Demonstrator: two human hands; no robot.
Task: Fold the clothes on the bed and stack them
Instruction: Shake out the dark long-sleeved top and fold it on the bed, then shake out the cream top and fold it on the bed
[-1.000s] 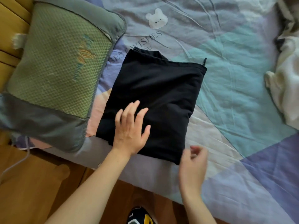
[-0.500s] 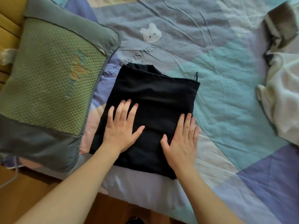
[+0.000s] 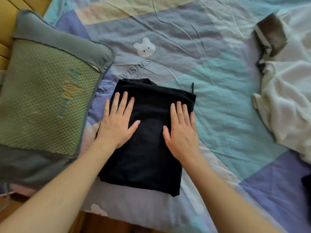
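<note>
- Black garment (image 3: 148,140), folded to a rough rectangle, lies on the bed sheet (image 3: 218,106) near the front edge — just right of the pillow (image 3: 45,98).
- I see my left hand (image 3: 117,122) flat on the garment's left half, fingers straight and slightly spread, thumb out to the right; it grips nothing, only presses down on the cloth.
- My right hand (image 3: 182,132) lies flat on the garment's right half, fingers straight and close together, little finger at the cloth's right edge; nothing held here either.
- A thin black loop (image 3: 192,85) sticks up at the garment's far right corner.
- The sheet is patchwork — blue, teal, lilac and pale yellow — with a white bear print (image 3: 144,47) and the words "BEST WISHES" beyond the garment.
- A crumpled white garment (image 3: 286,106) lies well apart at the right edge, a grey striped cuff (image 3: 271,34) at its far end.
- A dark patch of cloth (image 3: 307,187) shows at the lower right edge; I cannot tell what it is.
</note>
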